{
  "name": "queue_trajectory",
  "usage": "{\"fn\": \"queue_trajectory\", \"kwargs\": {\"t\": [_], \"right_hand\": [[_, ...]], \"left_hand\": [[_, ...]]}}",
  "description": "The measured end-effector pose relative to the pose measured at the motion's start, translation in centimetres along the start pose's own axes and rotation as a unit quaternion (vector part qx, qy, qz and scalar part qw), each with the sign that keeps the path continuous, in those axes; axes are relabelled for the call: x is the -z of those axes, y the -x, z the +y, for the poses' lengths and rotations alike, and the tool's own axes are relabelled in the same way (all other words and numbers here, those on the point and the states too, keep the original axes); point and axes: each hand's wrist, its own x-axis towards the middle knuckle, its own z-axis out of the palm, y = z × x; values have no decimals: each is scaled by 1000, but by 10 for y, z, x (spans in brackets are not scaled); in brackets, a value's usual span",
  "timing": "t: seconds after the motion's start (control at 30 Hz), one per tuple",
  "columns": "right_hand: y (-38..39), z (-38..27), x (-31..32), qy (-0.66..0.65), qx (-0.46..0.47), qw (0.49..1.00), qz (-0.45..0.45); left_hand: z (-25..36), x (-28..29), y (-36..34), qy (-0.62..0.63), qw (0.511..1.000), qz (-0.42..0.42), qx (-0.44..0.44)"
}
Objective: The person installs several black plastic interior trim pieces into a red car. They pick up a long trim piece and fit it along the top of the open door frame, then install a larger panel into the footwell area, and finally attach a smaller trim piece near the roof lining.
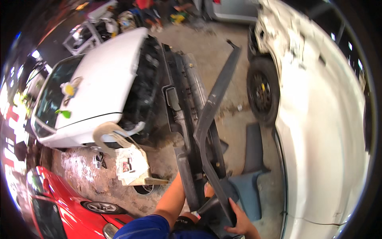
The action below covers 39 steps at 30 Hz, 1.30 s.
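"Who has hold of what here?"

"In a crowded repair shop, a worker's right hand is closed around the lower end of a long, bent dark trim strip, which slants away above the floor. The left hand is mostly hidden behind a dark moulded panel; I cannot tell whether it is gripping."

"How would that strip handle?"

"Light for its length, I'd judge, and fairly stiff, though the bend may flex and the smooth face could slip. One hand at the end leaves the far tip free to swing; a second near the bend would steady it. The panel looks bulkier, best taken by its edges."

"Any containers?"

"The panel has a framed recess; whether it has a bottom, I can't tell. Beyond the blue-grey trim piece on the floor, a pale chair carries papers on its seat. Farther off, a white car stands with its front end exposed, the dark bay holding parts too blurred to name. A person in red is at the back."
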Motion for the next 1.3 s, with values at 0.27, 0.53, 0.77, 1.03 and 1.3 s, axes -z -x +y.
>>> {"fn": "queue_trajectory", "kwargs": {"t": [0.27,0.53,0.77,1.03,1.3], "right_hand": [[61,-178,-42,-153,103,983,-2],[3,-260,-28,59,327,928,-171],[-112,-296,-117,16,389,875,-288],[-188,-340,-276,-90,368,800,-465],[-215,-471,-506,-95,439,639,-624]], "left_hand": [[185,-69,218,16,981,-68,-180],[342,-104,377,-4,929,-120,-351],[373,-50,475,58,888,-131,-437],[328,45,651,87,834,-62,-542],[360,140,784,80,838,-56,-537]]}}
